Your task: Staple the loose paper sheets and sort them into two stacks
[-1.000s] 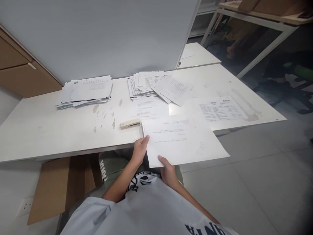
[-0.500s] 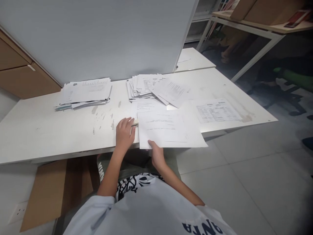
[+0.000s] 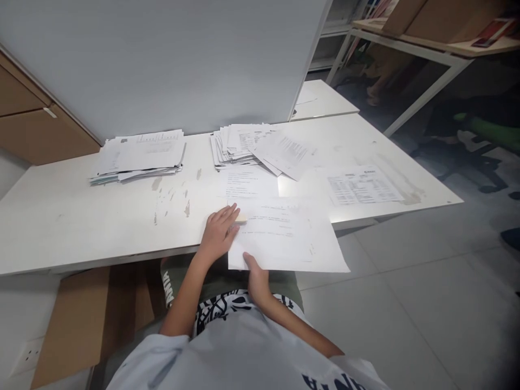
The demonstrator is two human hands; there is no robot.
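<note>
My left hand (image 3: 219,234) lies over a small cream stapler (image 3: 241,218) at the top left corner of a printed paper sheet (image 3: 284,238), fingers curled round it. Only the stapler's tip shows past my fingers. My right hand (image 3: 255,278) pinches the sheet's near edge, thumb on top. The sheet hangs partly off the front edge of the white table (image 3: 81,227).
A paper stack (image 3: 138,154) lies at the back left and a fanned stack (image 3: 252,142) at the back middle. Single printed sheets (image 3: 361,184) lie to the right. A grey partition (image 3: 162,59) stands behind. Brown cardboard (image 3: 77,319) leans under the table.
My left hand let go of the sheet, reached left to the stapler, and brought it to the sheet's corner. The sheet shifted back toward me.
</note>
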